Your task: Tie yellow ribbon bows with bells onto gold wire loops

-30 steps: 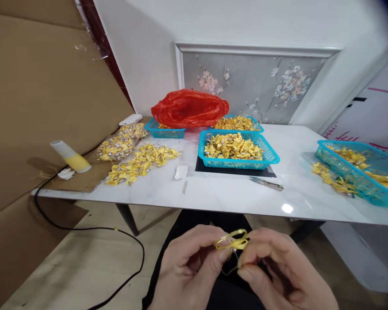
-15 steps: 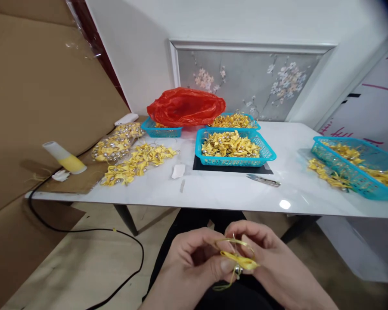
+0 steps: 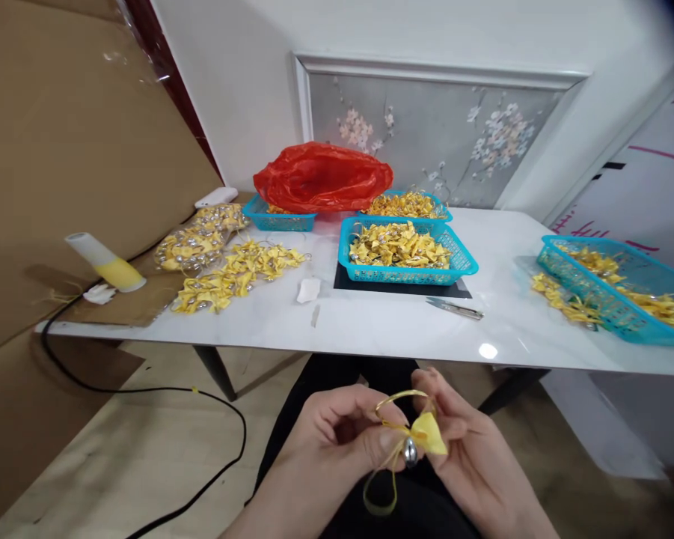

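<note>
Above my lap, my left hand point(image 3: 342, 438) pinches a yellow ribbon bow point(image 3: 429, 434) between thumb and forefinger at its knot. A silver bell point(image 3: 409, 452) hangs below the knot, beside a loose loop of thin ribbon point(image 3: 382, 509). From the top of the bow a gold ring point(image 3: 401, 395) arches up towards my right fingers. My right hand point(image 3: 463, 434) is closed just behind and beside the bow's right loop. Whatever its fingertips grip is hidden by the bow and the fingers.
On the white table point(image 3: 359, 329) stand blue baskets of yellow bows point(image 3: 407, 275), more at right point(image 3: 611, 311). A red plastic bag point(image 3: 322, 180) covers one behind. Thread snips point(image 3: 454, 308) lie near the front edge. Loose bows point(image 3: 236, 277) lie left. A black cable point(image 3: 241, 442) crosses the floor.
The bow has turned, so its right loop and the bell now face me more. My right fingers have shifted slightly up and around it. A thin needle-like line between the hands no longer shows.
</note>
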